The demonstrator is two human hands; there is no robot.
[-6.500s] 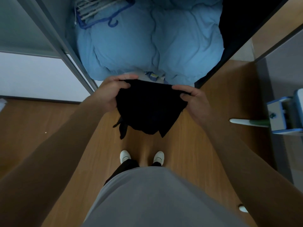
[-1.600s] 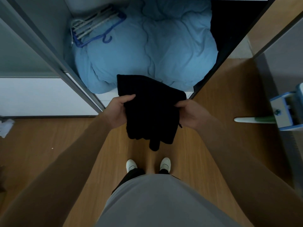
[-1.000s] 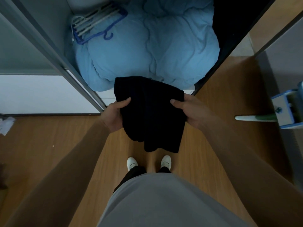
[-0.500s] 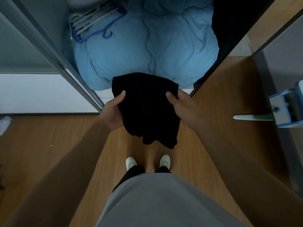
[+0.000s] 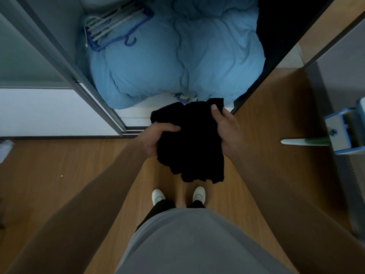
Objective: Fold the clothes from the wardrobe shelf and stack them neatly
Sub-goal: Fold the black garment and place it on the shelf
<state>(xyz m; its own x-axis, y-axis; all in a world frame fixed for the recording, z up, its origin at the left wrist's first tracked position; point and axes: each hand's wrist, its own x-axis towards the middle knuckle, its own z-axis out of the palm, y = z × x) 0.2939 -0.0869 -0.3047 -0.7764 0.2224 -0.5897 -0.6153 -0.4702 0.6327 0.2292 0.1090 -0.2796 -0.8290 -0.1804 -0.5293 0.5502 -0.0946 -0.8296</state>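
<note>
While the thumb of the left hand (image 5: 156,138) is pressing across the left edge of the garment (image 5: 192,147), its other fingers hidden beneath, the right hand (image 5: 227,129) is pinching the far right corner, thumb on top. The garment is hanging between them over the floor (image 5: 79,165), just before the sill of the wardrobe (image 5: 134,115); hangers (image 5: 113,30) are lying on the duvet (image 5: 177,60) inside.

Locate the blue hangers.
Head view, upper left: the blue hangers lie on the light blue duvet inside the wardrobe, beside its left wall.
</note>
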